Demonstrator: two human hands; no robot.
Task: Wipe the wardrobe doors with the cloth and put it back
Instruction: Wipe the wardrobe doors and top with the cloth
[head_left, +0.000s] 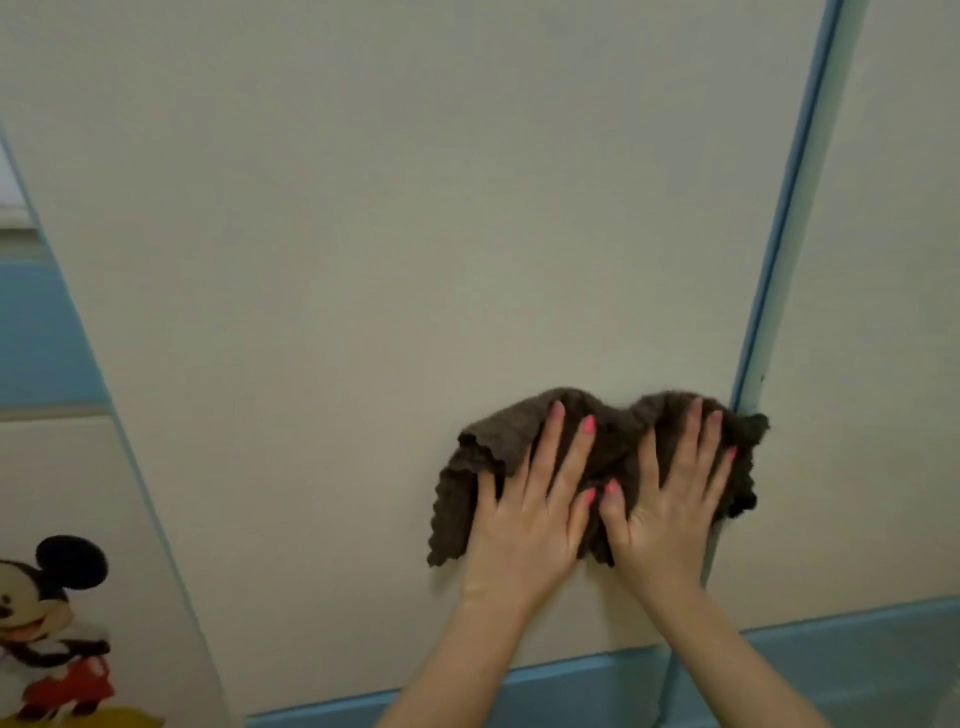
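A crumpled dark brown cloth (613, 441) lies flat against the cream wardrobe door (389, 234), low on the panel and close to its right edge. My left hand (530, 509) and my right hand (670, 499) both press on the cloth with fingers spread, side by side, thumbs nearly touching. The cloth's right corner overlaps the blue strip (789, 208) between this door and the neighbouring cream door (883, 364). Parts of the cloth are hidden under my palms.
A blue band (857, 654) runs along the bottom of the doors. At the left another cream panel carries a cartoon mouse picture (47, 629), with a blue section (36, 332) above it.
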